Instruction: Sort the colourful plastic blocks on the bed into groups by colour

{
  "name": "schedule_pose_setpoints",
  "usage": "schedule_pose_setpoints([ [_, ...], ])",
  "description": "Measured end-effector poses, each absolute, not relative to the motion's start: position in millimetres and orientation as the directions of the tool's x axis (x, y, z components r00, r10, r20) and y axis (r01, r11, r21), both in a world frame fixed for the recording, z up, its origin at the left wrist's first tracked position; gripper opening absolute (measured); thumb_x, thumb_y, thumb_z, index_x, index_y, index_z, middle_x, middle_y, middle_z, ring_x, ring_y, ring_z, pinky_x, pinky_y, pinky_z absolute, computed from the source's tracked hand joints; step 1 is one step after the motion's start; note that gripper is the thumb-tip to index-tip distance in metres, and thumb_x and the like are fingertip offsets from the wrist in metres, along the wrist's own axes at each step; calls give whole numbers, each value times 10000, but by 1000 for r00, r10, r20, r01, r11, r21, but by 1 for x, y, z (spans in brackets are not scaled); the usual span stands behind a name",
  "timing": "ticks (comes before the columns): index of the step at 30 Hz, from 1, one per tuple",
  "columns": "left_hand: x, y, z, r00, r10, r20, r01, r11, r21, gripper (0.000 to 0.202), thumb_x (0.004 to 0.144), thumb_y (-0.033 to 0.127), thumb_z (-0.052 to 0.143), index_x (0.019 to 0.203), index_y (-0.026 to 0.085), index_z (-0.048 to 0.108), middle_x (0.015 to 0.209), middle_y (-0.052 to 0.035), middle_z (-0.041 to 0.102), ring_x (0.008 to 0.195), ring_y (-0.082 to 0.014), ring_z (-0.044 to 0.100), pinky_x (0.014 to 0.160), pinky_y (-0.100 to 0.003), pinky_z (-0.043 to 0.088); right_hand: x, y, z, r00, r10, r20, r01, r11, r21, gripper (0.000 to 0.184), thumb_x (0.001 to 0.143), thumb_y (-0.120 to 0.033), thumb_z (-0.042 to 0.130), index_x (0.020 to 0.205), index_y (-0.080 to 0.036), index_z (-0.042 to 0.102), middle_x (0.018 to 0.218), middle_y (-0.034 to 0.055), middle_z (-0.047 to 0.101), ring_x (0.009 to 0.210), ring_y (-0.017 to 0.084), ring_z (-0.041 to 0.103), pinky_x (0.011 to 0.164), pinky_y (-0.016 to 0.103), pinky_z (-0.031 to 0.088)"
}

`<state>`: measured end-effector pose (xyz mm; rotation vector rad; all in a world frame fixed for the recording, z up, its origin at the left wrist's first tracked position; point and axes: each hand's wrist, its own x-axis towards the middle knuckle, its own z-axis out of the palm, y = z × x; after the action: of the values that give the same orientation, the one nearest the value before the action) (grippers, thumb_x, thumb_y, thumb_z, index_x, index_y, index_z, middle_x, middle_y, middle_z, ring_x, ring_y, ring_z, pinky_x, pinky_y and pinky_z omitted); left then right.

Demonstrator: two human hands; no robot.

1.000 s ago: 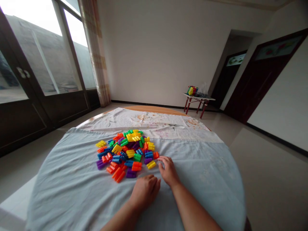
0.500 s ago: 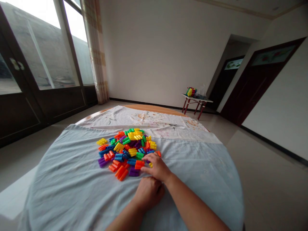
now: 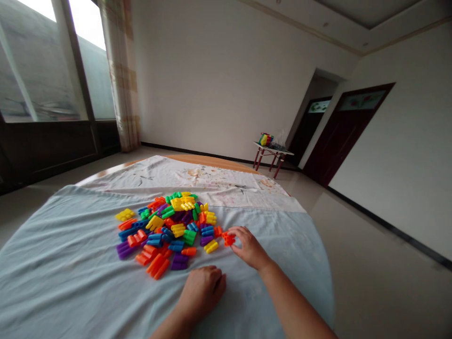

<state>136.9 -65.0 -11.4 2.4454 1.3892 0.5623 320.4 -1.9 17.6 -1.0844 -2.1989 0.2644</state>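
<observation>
My right hand (image 3: 249,247) pinches an orange building block (image 3: 228,238) between thumb and fingertips, at the right edge of a pile of plastic blocks (image 3: 176,230). Another orange block (image 3: 218,231) is just left of it. My left hand (image 3: 203,289) rests curled on the pale blue cloth, in front of the pile; the inside of its fist is hidden. Closest to that hand are a purple block (image 3: 180,262) and an orange block (image 3: 189,251). A yellow block (image 3: 211,246) lies between the pile and my right hand.
A light blue cloth (image 3: 88,282) and a white floral cloth (image 3: 226,181) cover the round table. Beyond it, a small table (image 3: 273,149) holds a colourful bag (image 3: 265,139) and a clear plastic bag. Glass doors stand at the left.
My right hand has moved right, away from the pile, and now grips an orange block. My left hand stays curled on the cloth. The view has turned to the right.
</observation>
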Motion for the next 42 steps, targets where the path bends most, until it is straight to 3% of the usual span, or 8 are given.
schedule_pose_setpoints([
  [6, 137, -65, -7, 462, 871, 166, 788, -489, 373, 384, 885, 291, 292, 639, 179, 565, 654, -32, 601, 617, -144, 557, 551, -288, 266, 348, -2, -8, -374, 835, 404, 711, 538, -453, 457, 655, 11, 461, 1043, -189, 597, 1159, 77, 564, 1106, 188, 511, 992, 350, 394],
  [12, 138, -68, -5, 472, 869, 147, 788, -490, 373, 322, 878, 262, 291, 693, 187, 543, 728, -34, 596, 672, -149, 558, 592, -273, 316, 337, 0, -24, -193, 834, 517, 747, 466, -474, 379, 721, -267, 637, 1088, -186, 589, 1097, 102, 593, 1040, 235, 547, 936, 386, 434],
  [17, 139, -70, -4, 481, 869, 116, 793, -488, 365, 282, 873, 259, 303, 716, 197, 529, 756, -30, 592, 701, -153, 555, 607, -271, 333, 353, 6, -33, -146, 857, 494, 800, 396, -450, 307, 726, -196, 611, 1033, -193, 617, 1010, 82, 621, 960, 230, 569, 882, 376, 457],
  [27, 137, -77, -8, 521, 846, 115, 790, -529, 311, 235, 853, 249, 332, 745, 215, 537, 801, -39, 612, 747, -174, 575, 647, -280, 375, 384, 2, -45, 30, 831, 555, 772, 333, -542, 327, 705, -129, 554, 1024, -164, 616, 1007, 108, 619, 977, 234, 579, 904, 386, 467],
  [34, 151, -62, 10, 436, 899, -40, 853, -399, 336, 203, 821, 248, 376, 740, 202, 556, 770, -42, 644, 726, -191, 605, 620, -280, 376, 390, 10, -49, 155, 836, 527, 689, 291, -664, 408, 698, -126, 539, 1104, -159, 568, 1056, 105, 617, 981, 221, 596, 887, 371, 489],
  [39, 177, -45, 15, 404, 911, 85, 809, -399, 432, 289, 876, 287, 306, 750, 198, 551, 752, -36, 620, 694, -160, 585, 608, -259, 371, 392, 10, -44, 48, 856, 515, 734, 320, -600, 406, 704, -138, 557, 1105, -195, 588, 1096, 85, 620, 1049, 229, 565, 953, 399, 446],
  [42, 182, -44, 5, 465, 870, 162, 721, -478, 501, 261, 869, 240, 323, 828, 213, 579, 826, -41, 612, 766, -157, 574, 681, -264, 404, 393, 9, -44, 13, 845, 534, 782, 325, -532, 406, 709, -156, 582, 1114, -183, 590, 1116, 104, 608, 1073, 249, 543, 965, 427, 431],
])
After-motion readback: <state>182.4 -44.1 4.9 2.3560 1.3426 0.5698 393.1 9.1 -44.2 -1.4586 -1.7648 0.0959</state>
